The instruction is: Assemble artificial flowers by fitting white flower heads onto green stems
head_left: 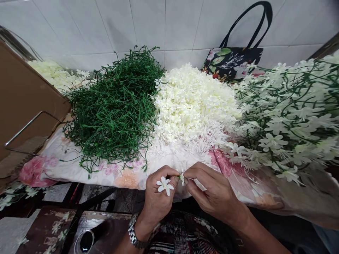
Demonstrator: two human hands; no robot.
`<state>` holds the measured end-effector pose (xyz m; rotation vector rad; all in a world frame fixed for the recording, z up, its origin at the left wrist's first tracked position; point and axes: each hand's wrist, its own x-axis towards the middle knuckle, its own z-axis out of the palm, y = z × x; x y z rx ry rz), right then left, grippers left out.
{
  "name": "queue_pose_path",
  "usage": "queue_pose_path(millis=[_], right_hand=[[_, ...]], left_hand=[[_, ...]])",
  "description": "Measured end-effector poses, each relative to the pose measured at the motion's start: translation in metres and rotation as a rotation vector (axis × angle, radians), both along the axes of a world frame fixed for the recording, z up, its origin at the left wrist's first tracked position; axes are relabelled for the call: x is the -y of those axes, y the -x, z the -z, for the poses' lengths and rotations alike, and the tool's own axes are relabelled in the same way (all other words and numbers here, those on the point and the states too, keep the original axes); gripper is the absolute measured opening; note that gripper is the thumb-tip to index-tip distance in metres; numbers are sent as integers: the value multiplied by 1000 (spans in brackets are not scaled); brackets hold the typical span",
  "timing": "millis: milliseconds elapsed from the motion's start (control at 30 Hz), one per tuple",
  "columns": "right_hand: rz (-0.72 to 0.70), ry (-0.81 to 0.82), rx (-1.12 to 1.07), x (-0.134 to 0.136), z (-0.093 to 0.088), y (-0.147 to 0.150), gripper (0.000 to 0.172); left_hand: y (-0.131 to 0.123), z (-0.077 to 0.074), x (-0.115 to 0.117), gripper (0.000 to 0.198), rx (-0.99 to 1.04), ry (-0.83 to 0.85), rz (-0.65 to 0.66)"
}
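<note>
My left hand (156, 197) is closed in a pinch on a green artificial flower stem, most of it hidden by the fingers. A white artificial flower (165, 186) with open petals shows against that hand. My right hand (212, 188) meets it at the fingertips, pinching a small white blossom (182, 179) at the stem's tip. Beyond the hands lie a heap of green plastic stems (113, 109), a pile of loose cream-white petal pieces (196, 98) and some thin white stamens (203, 137). Finished flowers on stems (291, 120) are heaped at the right.
A floral cloth (100, 176) covers the table. At left stands a cardboard box (23, 102) beside a bent metal wire (23, 130). A black floral bag (233, 61) leans on the tiled wall (148, 24). Below left is a dark stool (47, 225) with fallen flowers.
</note>
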<state>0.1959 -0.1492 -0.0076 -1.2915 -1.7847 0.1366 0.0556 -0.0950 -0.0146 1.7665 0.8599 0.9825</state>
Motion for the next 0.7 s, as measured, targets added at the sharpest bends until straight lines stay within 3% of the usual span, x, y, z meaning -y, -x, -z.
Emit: queue_pose_path(millis=[300,700], right_hand=[[0,-5,-61,-9,13,-2,15],[-5,-13,-22,-13,14,1,15]], left_hand=[[-6,8,-5,13,39,-11,-33],[-5,12,-5,16,17,-38,-54]])
